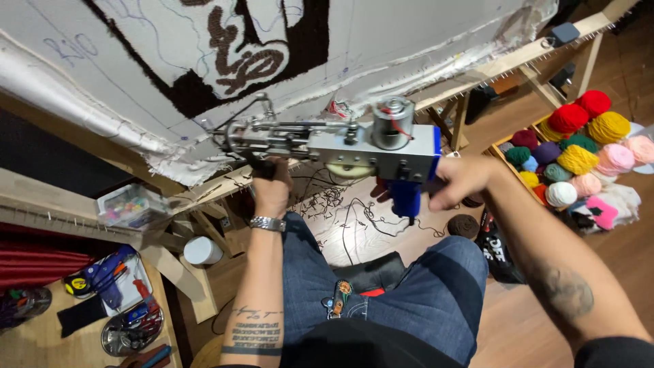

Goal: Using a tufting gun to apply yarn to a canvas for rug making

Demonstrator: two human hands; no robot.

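1. Tufting gun (354, 146): one, grey metal body with a blue grip and a round motor on top, held up in front of the stretched backing cloth (409, 41), needle end pointing left near the cloth's lower edge.
2. Left hand (271, 185): clenched around the dark front handle under the gun's nose; one metal watch (267, 223) on that wrist.
3. Right hand (462, 178): grasping the blue rear grip, fingers curled round it, some partly hidden behind the gun body.
4. Done so far, judging by the cloth: dark brown pile (225, 68) filled in as a thick outline and a curly figure on the upper part.
5. Left to do, by the same judgement: large areas of bare white cloth, crossed only by thin blue drawn lines, below and to both sides of the brown patches; hard to say how much lies beyond the view.
6. Wooden frame (518, 61): one, carrying the cloth, tack strip along its lower rail.
7. Yarn balls (579, 150): roughly fifteen in view, heaped in a tray at right; red, yellow, green, purple, pink, white; exact count uncertain where overlapping.
8. Loose brown yarn ball (463, 225): one on the floor (545, 320), with dark thread scraps scattered nearby.
9. Clear plastic box (129, 204): one, on the frame's rail at left.
10. Low surface (41, 341) at bottom left: assorted small tools, too cluttered to count.
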